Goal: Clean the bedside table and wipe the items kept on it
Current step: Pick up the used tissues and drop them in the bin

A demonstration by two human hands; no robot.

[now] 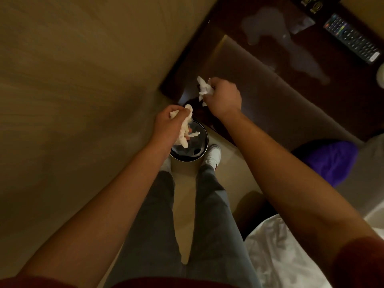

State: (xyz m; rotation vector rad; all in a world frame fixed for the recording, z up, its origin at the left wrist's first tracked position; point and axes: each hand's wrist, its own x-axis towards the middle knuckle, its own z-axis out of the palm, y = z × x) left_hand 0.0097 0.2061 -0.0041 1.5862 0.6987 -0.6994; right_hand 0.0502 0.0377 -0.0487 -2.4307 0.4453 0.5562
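Both hands full here. Left hand has its fingers clenched on a crumpled tissue that dangles right over the bin on the floor between the shoes. Right hand, at about 1 o'clock from the left, grips a second wad by the near edge of the dark counter. Remote lies at the counter's 2 o'clock end, well apart from both hands.
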